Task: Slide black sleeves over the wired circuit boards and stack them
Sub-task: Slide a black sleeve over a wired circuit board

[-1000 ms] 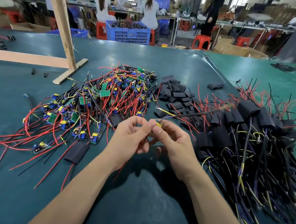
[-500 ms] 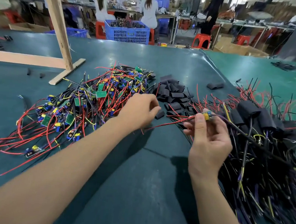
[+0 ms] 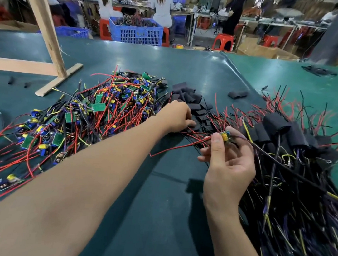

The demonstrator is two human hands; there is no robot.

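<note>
My right hand (image 3: 226, 164) pinches a small wired circuit board (image 3: 225, 136) with yellow and blue parts; its red wires trail left and a dark wire runs right. My left hand (image 3: 178, 116) reaches across to the heap of loose black sleeves (image 3: 190, 101), fingers curled down onto them; whether a sleeve is gripped is hidden. A tangled pile of bare boards with red, black and yellow wires (image 3: 84, 118) lies to the left. Sleeved boards with their wires are stacked at the right (image 3: 287, 136).
A wooden frame foot (image 3: 59, 80) stands on the green table (image 3: 158, 207) at the back left. One stray sleeve (image 3: 237, 94) lies behind the piles. Blue crates (image 3: 136, 31), red stools and seated people are beyond the table's far edge.
My hands have parted: the left went forward to the sleeve heap, while the right carried the board rightward and now holds it alone.
</note>
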